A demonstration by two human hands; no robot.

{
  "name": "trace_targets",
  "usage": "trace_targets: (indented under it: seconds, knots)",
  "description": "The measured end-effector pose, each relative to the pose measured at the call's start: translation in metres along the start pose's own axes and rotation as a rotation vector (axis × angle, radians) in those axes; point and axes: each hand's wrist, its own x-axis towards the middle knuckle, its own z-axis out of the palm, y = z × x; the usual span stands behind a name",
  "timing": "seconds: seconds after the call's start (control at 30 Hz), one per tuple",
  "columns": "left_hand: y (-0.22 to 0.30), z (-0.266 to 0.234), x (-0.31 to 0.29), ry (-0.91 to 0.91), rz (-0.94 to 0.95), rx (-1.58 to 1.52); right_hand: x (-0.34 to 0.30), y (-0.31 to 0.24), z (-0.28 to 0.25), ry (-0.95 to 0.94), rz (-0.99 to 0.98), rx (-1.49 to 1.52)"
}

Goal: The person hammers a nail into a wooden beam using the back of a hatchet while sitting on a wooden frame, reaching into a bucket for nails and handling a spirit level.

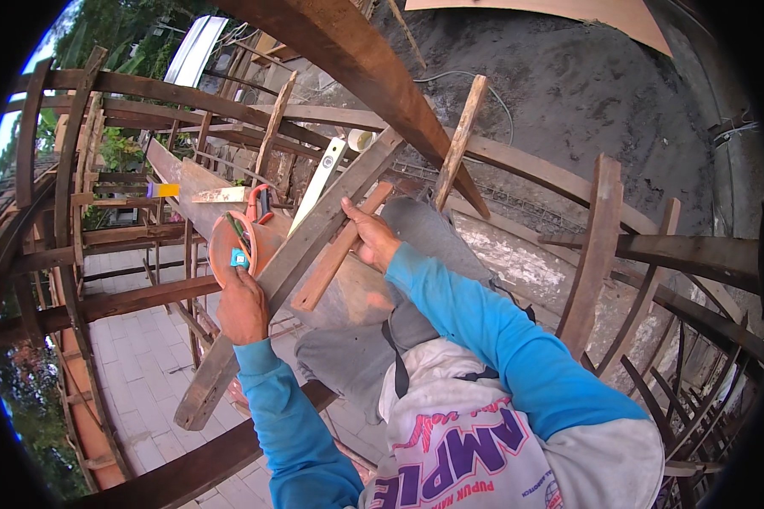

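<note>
A long, weathered wooden beam (318,233) lies slantwise before me, its lower end at the left and its upper end near a dark timber. My left hand (244,310) is closed around its lower part. My right hand (370,237) is closed on a shorter brown wooden batten (329,270) running alongside the beam, its fingertips close to the beam's edge. Beyond the beam lies a pale yellow spirit level (318,187). Left of it is an orange bucket (216,246) with tools in it, and a red-handled tool (252,204) at its far side.
A thick brown timber (373,81) slants overhead. Wooden framing (127,297) stands at the left above a paved floor (140,356). Upright posts (592,254) and rails rise at the right. Dark sandy ground (569,93) and a pale cable lie beyond. My legs are bent under the batten.
</note>
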Motion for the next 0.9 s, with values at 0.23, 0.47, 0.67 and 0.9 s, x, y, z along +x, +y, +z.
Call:
trace_targets:
  seconds: [0.23,0.47,0.67,0.9]
  knots:
    - [-0.028,-0.090,-0.075,0.207,-0.007,0.121,-0.070,0.020,0.047,-0.289,0.096,0.088]
    - [-0.059,-0.130,-0.165,0.330,-0.142,0.043,-0.158,0.025,0.077,-0.451,0.144,-0.046]
    - [-0.125,-0.136,-0.242,0.449,-0.246,-0.135,-0.210,0.080,0.085,-0.595,0.126,-0.215]
    - [-0.164,-0.156,-0.297,0.618,-0.324,-0.299,-0.271,0.125,0.083,-0.711,0.248,-0.371]
